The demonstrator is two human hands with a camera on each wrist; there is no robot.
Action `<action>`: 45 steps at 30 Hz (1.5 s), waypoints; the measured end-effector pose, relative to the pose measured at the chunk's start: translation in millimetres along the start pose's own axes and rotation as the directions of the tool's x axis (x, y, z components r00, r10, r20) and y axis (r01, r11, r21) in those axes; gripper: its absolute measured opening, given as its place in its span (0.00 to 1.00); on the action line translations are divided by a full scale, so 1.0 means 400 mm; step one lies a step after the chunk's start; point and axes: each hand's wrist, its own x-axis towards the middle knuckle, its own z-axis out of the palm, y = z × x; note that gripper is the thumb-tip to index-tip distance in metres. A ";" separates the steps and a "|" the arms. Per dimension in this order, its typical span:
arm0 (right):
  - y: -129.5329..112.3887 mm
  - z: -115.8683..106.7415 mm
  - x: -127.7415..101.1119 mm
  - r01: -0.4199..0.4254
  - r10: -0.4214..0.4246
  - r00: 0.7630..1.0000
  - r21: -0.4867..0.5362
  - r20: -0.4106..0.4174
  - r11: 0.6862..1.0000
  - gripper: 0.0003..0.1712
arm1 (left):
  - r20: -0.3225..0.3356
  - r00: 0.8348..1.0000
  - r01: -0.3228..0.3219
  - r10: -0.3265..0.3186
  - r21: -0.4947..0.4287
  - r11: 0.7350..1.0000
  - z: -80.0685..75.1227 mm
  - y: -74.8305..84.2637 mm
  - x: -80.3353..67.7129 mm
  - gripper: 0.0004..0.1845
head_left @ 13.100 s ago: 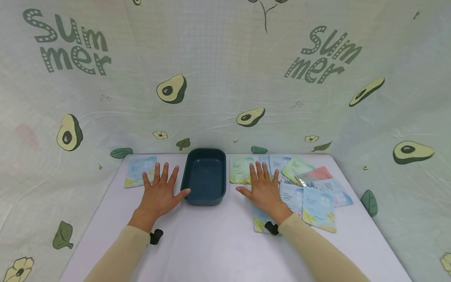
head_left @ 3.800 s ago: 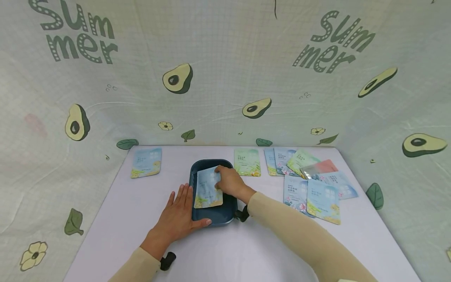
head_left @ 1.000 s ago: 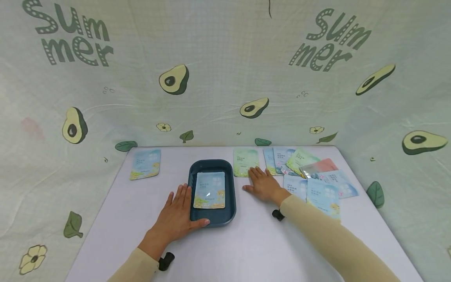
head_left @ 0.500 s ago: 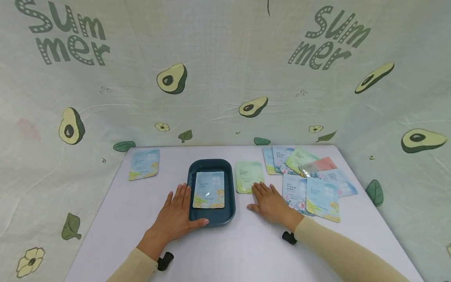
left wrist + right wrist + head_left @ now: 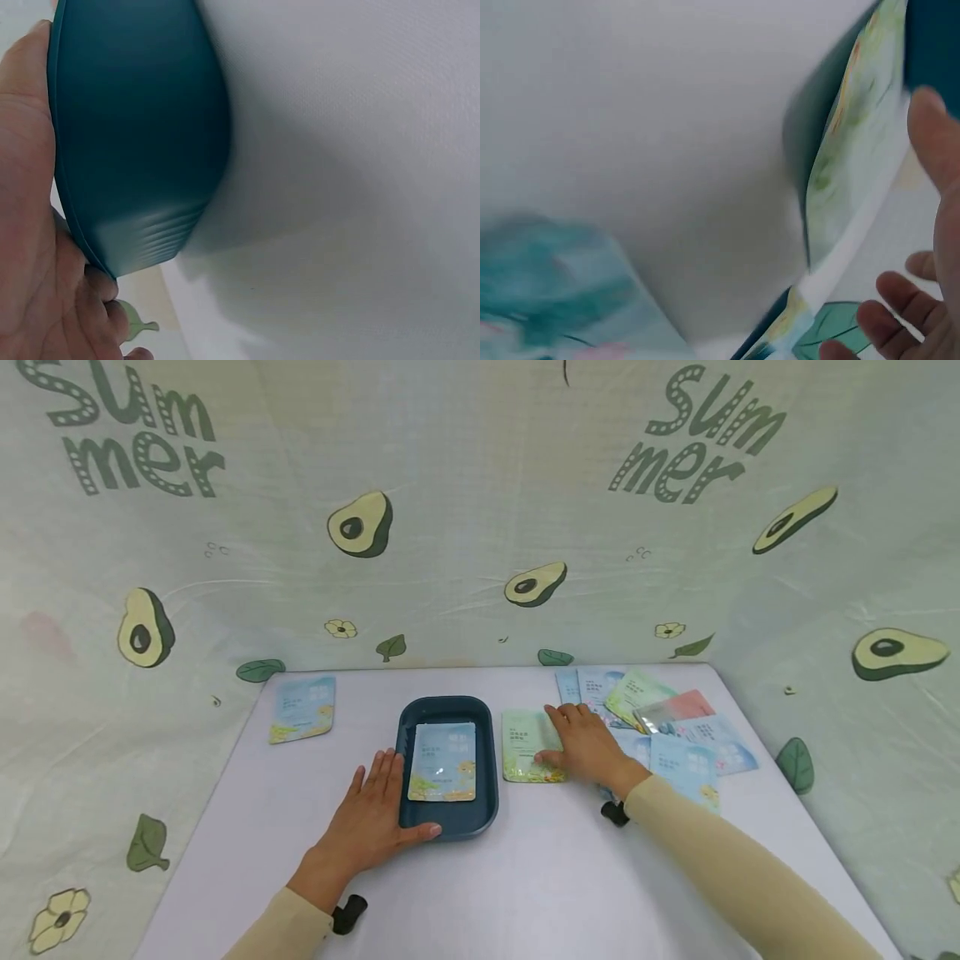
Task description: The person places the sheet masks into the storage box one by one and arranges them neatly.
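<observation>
My left hand (image 5: 365, 814) rests against the dark blue plastic tray (image 5: 448, 823), its straight fingers along the left side and its thumb at the front rim. In the left wrist view the hand (image 5: 34, 217) lies along the rim of the tray (image 5: 139, 135). Inside the tray a blue flat sachet (image 5: 442, 762) lies face up. Right of the tray is a green flat sachet (image 5: 525, 745). My right hand (image 5: 592, 750) is over its right edge, fingers spread and thumb above its surface. The right wrist view shows the thumb apart from the fingers beside the green sachet (image 5: 859, 150), with no grip visible.
At the right, several overlapping sachets lie, among them a blue one (image 5: 684, 764), a green one (image 5: 637, 695) and a red and silver one (image 5: 678, 710). Another blue sachet (image 5: 302, 710) lies at the far left. A printed cloth (image 5: 450, 527) hangs behind the white table (image 5: 480, 902).
Earlier, my right hand set the blue sachet in the tray. It then drew the green sachet toward the front, and has since moved back over its right edge. My left hand stays at the tray.
</observation>
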 end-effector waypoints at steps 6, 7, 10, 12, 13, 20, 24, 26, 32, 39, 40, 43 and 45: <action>0.044 0.008 0.075 -0.011 0.016 0.988 -0.030 0.156 0.999 0.65 | -0.009 1.000 -0.007 0.007 -0.004 1.000 0.010 0.002 0.006 0.72; 0.047 0.008 0.082 -0.022 0.027 0.983 -0.032 0.182 0.999 0.67 | -0.010 1.000 -0.009 0.009 -0.004 1.000 0.011 0.002 0.006 0.72; 0.052 0.008 0.096 -0.051 0.054 0.971 -0.021 0.234 0.998 0.68 | -0.011 1.000 -0.010 0.010 -0.004 1.000 0.013 0.004 0.007 0.72; 0.054 0.008 0.100 -0.067 0.067 0.966 -0.009 0.251 0.998 0.67 | -0.008 1.000 -0.009 0.009 0.000 1.000 0.014 0.005 0.007 0.73; 0.054 0.008 0.101 -0.075 0.073 0.964 -0.003 0.257 0.997 0.67 | -0.008 1.000 -0.008 0.008 -0.001 1.000 0.014 0.005 0.007 0.73; 0.059 0.018 0.104 -0.078 0.070 0.972 0.027 0.225 0.997 0.66 | -0.010 1.000 -0.006 0.006 0.003 1.000 0.013 0.006 0.007 0.72; 0.058 0.020 0.104 -0.066 0.061 0.979 0.023 0.192 0.998 0.68 | -0.008 1.000 -0.003 0.003 -0.005 1.000 0.011 0.007 0.006 0.73; 0.055 0.022 0.102 -0.059 0.057 0.984 0.009 0.170 0.998 0.69 | -0.006 1.000 -0.002 0.002 -0.010 1.000 0.010 0.007 0.005 0.73; 0.037 0.024 0.089 -0.030 0.034 0.996 -0.048 0.084 0.998 0.69 | 0.001 1.000 0.006 -0.006 -0.007 1.000 0.007 0.006 0.003 0.72; 0.011 0.026 0.067 -0.028 0.027 0.999 -0.089 -0.019 0.996 0.66 | -0.002 1.000 0.009 -0.009 -0.007 1.000 0.006 0.004 0.000 0.72; 0.009 0.028 0.063 -0.029 0.026 0.999 -0.097 -0.034 0.995 0.65 | -0.003 1.000 0.009 -0.010 -0.009 1.000 0.006 0.004 0.000 0.72; 0.002 0.035 0.052 -0.025 0.013 0.996 -0.129 -0.089 0.991 0.64 | -0.003 1.000 0.011 -0.011 -0.011 1.000 0.006 0.003 -0.001 0.72; -0.003 0.039 0.045 -0.026 0.008 0.992 -0.143 -0.122 0.989 0.63 | -0.001 1.000 0.014 -0.014 -0.012 1.000 0.006 0.002 0.000 0.73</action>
